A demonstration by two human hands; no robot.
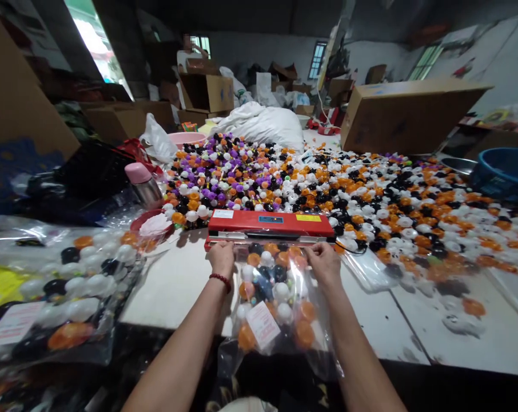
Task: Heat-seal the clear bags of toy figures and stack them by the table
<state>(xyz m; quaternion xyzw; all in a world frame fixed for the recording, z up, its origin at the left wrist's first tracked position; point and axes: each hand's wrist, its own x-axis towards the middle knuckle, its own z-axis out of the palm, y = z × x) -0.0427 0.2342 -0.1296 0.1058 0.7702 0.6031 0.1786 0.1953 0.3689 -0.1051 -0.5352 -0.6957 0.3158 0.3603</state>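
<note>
A red heat sealer (270,223) with a small blue display lies across the table in front of me. Against its front edge is the top of a clear plastic bag (280,292), filled with orange, white and black pieces and a white printed slip (263,324). My left hand (221,257), with a red bead bracelet at the wrist, pinches the bag's left corner at the sealer. The right corner is pinched by my right hand (325,262). The bag's lower end hangs over the table edge toward me.
Small orange, black, white and purple pieces (349,189) are heaped behind the sealer. Filled bags (83,274) sit at left, near a pink-lidded flask (144,184) and a red dish (154,223). Flat clear bags (368,269) lie right. Further back are a cardboard box (405,117) and blue basin (505,174).
</note>
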